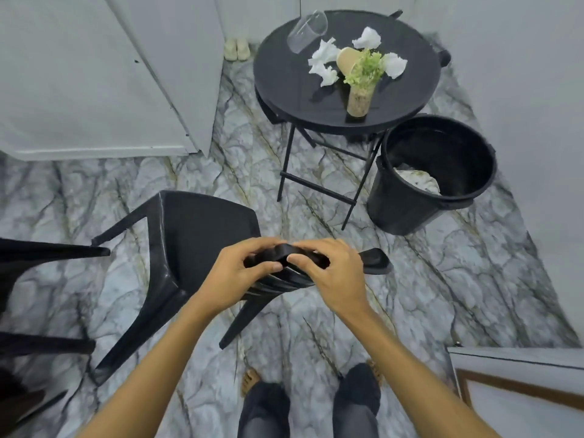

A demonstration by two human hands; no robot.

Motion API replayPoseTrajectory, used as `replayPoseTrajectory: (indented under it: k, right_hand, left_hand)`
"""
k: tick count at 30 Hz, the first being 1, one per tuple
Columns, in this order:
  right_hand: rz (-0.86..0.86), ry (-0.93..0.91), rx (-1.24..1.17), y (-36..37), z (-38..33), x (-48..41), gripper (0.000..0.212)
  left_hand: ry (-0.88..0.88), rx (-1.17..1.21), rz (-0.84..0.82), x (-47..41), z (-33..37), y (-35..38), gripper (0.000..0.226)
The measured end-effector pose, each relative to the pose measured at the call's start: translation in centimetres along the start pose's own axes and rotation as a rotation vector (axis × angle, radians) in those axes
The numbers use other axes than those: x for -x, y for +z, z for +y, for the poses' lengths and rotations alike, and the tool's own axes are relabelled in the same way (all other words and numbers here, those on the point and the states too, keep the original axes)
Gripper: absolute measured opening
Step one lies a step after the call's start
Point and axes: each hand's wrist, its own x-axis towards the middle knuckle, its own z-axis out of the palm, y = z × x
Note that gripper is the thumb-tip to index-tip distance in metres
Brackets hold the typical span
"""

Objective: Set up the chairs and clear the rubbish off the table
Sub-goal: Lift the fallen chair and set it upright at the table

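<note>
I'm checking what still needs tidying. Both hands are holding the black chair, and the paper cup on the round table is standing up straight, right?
Not quite. In the head view the paper cup lies tipped on its side on the round table. Both the left hand and right hand do hold the black chair.

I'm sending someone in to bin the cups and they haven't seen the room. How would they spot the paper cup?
Find the round black table beside the black bin. Near its middle, among crumpled white tissues, the paper cup lies tipped on its side just behind a small green plant. It is tan and opaque, unlike the clear plastic cup lying at the table's far left edge.
</note>
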Motion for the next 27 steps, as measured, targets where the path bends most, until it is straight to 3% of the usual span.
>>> replayPoseTrajectory:
  k: [7,15,19,24,27]
  right_hand:
    - [-0.220,-0.126,0.082,6.3,-9.8,2.0,0.028]
    - [-0.465,-0.216,0.074,10.6,-13.0,3.2,0.051]
    - [-0.580,-0.270,0.055,13.2,-15.0,3.4,0.049]
    - [-0.695,-0.342,0.081,16.2,-17.5,3.9,0.051]
    - [-0.727,-0.354,0.111,17.5,-18.1,4.3,0.050]
  left_hand:
    - [-0.043,0.000,0.040,8.7,-1.2,-11.4,0.032]
    - [-0.144,-0.093,0.190,18.1,-3.3,-21.0,0.039]
    - [-0.253,-0.192,0.265,22.4,-2.9,-24.0,0.040]
    - [-0.413,-0.346,0.251,25.1,-2.4,-25.9,0.069]
    - [-0.424,-0.365,0.335,26.3,-3.2,-26.9,0.064]
